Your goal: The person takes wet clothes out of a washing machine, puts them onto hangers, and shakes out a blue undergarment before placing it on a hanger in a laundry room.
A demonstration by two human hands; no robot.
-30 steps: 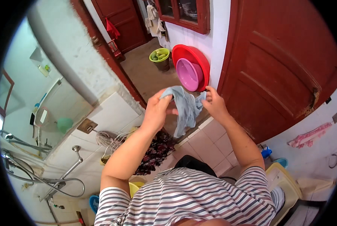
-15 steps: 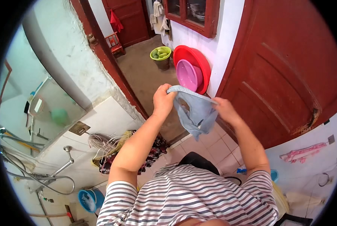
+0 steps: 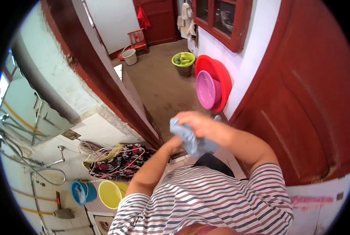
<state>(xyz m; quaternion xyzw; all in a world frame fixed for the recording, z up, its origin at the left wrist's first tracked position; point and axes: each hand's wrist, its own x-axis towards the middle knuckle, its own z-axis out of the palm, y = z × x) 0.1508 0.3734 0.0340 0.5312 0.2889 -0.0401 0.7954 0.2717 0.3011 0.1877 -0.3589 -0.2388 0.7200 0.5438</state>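
Note:
A small light blue cloth garment (image 3: 187, 138) hangs bunched in front of my body, above the tiled floor near the doorway. My right hand (image 3: 196, 122) reaches across from the right, its fingers closed over the top of the cloth. Lower down and to the left, my left hand (image 3: 175, 144) is against the garment's edge. Its fingers are partly hidden behind the cloth, but they appear closed on it. Part of the garment drapes under my right forearm.
A dark red door (image 3: 296, 102) stands at the right. Beyond the doorway are a pink basin (image 3: 207, 91), a red basin (image 3: 224, 88) and a green bowl of vegetables (image 3: 182, 58) on a bucket. Clothes on hangers (image 3: 120, 161), a blue bucket (image 3: 81, 192) and a yellow bucket (image 3: 112, 194) are at left.
The garment was stretched wide between both hands; now it is bunched together. My right hand has crossed leftward over it, and my left hand has dropped lower. The view has shifted.

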